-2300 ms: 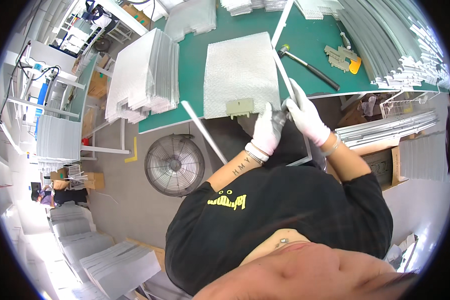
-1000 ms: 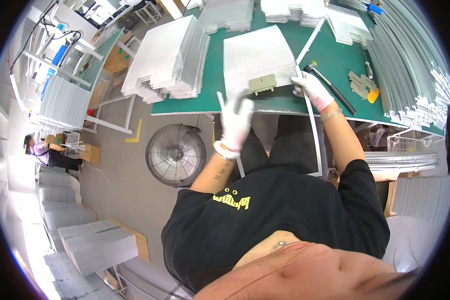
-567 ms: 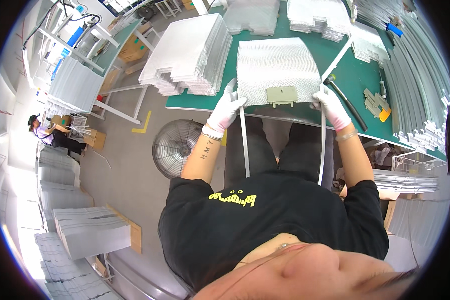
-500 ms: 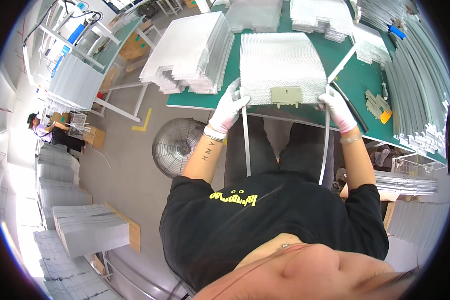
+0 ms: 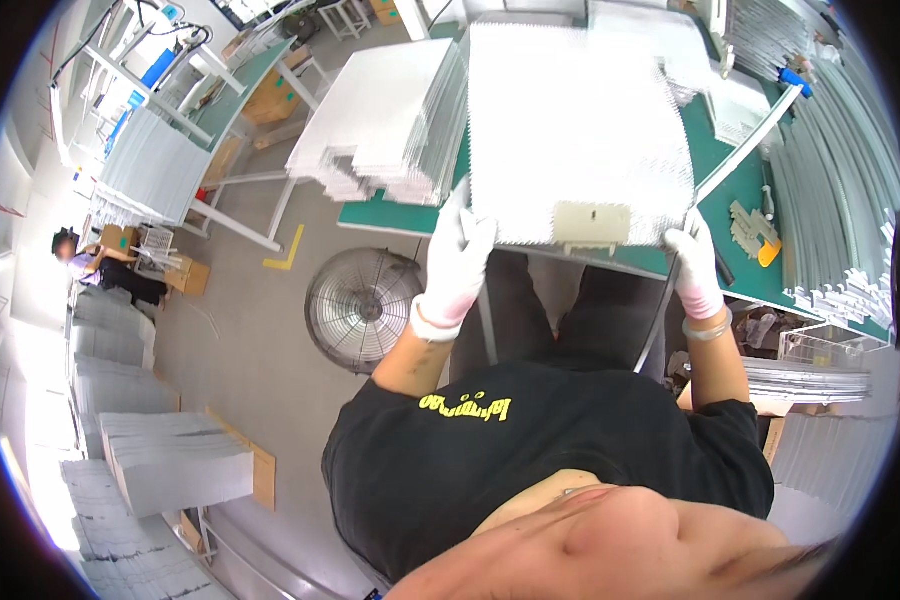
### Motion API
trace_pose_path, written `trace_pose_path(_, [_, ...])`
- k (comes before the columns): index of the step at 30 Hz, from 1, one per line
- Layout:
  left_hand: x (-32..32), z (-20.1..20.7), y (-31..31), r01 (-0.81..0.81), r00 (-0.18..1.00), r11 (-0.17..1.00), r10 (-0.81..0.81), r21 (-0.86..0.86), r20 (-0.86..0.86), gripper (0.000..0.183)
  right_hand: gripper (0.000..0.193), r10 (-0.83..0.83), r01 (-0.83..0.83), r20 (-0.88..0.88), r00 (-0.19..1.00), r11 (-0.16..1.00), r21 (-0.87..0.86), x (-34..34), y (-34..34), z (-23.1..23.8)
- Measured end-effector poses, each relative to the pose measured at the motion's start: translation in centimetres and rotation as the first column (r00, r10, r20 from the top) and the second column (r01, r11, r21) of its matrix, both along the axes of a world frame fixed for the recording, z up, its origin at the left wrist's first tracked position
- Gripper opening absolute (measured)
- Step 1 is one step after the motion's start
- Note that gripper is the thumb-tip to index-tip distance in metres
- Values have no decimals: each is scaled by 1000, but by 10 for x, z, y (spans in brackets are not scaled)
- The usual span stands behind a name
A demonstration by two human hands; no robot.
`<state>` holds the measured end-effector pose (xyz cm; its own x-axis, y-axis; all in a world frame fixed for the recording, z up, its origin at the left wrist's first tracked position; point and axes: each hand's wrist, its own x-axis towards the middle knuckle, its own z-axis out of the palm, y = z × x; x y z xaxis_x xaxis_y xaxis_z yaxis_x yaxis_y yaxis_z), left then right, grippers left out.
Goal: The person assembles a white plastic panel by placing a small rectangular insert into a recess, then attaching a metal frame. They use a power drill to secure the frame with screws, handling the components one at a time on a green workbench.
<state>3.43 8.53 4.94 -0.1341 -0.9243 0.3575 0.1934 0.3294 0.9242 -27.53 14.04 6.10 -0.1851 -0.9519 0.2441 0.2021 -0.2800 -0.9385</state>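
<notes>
Both rods swung from crossed to parallel, flanking panel (image 5: 578, 120). Left hand (image 5: 460, 262) closed on left rod (image 5: 488, 320); right hand (image 5: 696, 268) clasped right rod (image 5: 660, 325), 3 o'clock edge.

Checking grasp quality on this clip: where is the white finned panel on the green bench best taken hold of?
By its two near corners, from the person's side of the bench. The white finned panel lies flat and is wide, with its near edge overhanging the green bench. The left hand and right hand already sit at those corners, clear of the beige block midway along the edge.
</notes>
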Motion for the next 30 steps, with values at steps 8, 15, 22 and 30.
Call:
trace_pose_path(8, [31, 26, 16, -221, 975, 972, 220, -81, -25, 36, 36, -33, 36, 19, 999, 982, -183, 29, -1, 37])
trace_pose_path(15, [10, 68, -37, -116, 986, 943, 72, -311, -150, 54, 20, -255, 209, -131, 958, 934, -289, 19, -42, 91])
trace_pose_path(22, [-41, 87, -105, 115, 985, 955, -146, -273, -97, 47, 15, -471, 345, -196, 860, 819, -459, -32, -83, 79])
trace_pose_path(30, [-65, 74, -110, 6, 993, 958, -41, -288, -114, 28, 37, -275, 192, -197, 941, 913, -359, -52, -91, 45])
